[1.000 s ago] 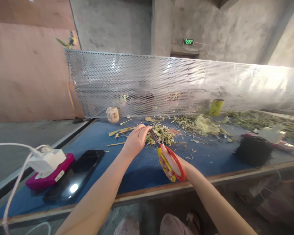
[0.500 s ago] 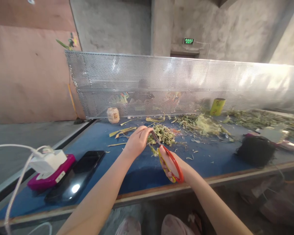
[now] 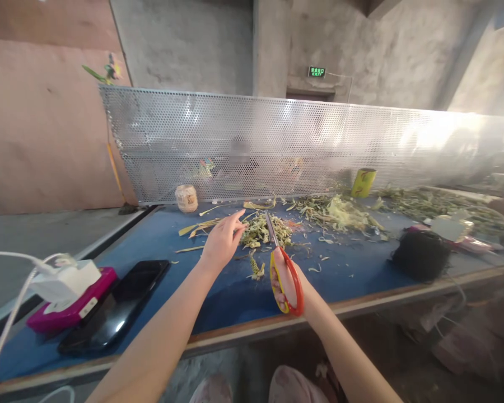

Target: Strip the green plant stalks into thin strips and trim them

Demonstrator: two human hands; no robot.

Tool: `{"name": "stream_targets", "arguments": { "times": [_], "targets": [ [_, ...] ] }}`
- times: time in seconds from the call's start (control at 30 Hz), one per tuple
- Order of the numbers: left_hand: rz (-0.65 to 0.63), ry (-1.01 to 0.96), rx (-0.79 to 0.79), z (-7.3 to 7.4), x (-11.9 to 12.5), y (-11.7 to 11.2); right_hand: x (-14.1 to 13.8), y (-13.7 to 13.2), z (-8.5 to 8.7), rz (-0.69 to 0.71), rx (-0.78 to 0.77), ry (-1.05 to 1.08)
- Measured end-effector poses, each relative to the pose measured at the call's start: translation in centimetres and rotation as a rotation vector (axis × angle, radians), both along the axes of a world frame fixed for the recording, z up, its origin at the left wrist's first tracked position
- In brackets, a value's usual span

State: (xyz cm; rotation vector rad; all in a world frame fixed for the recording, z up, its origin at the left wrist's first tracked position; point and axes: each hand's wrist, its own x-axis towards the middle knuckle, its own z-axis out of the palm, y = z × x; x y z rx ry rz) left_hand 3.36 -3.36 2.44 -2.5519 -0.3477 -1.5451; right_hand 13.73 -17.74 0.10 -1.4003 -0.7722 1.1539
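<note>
My right hand (image 3: 286,277) grips a pair of scissors (image 3: 297,291) with red and yellow handles. The blades point away from me, seem closed, and reach over a heap of small dried green plant pieces (image 3: 260,230). At the left side of this heap is my left hand (image 3: 222,238), its fingers stretched out and apart, with nothing visible in them. A loose plant piece (image 3: 256,267) lies on the blue tabletop (image 3: 235,305), nearer to me than the heap. Long yellowish strips (image 3: 197,228) lie just beyond and left of my left hand.
A phone (image 3: 115,308) and a magenta power strip (image 3: 71,305) with white plugs lie at the left. Behind stand a roll of twine (image 3: 186,198), a yellow-green can (image 3: 363,183) and a perforated metal screen (image 3: 218,143). More plant material (image 3: 340,214) and a black bundle (image 3: 421,254) are rightward.
My left hand has drawn away from the scissor tips to the left, and its fingers have opened. The loose plant piece now shows in front of the heap. The view has shifted slightly right.
</note>
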Motion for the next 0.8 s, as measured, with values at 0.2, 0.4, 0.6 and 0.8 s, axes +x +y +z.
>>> {"name": "stream_targets", "arguments": {
  "times": [0.2,0.4,0.6,0.8],
  "targets": [
    [0.012,0.105,-0.108,-0.4,0.7,0.2,0.4,-1.0,-0.2,-0.173,0.086,0.329],
    [-0.023,0.204,-0.251,0.8,2.8,1.1,1.2,-1.1,-1.8,-0.154,0.278,0.427],
    [-0.156,0.334,-0.516,3.6,10.1,-0.3,0.4,-1.9,-3.0,-0.276,0.545,0.388],
    [-0.299,0.482,-0.728,4.5,19.0,-2.5,0.5,-2.3,-3.8,-0.331,0.624,0.379]
  ]
}}
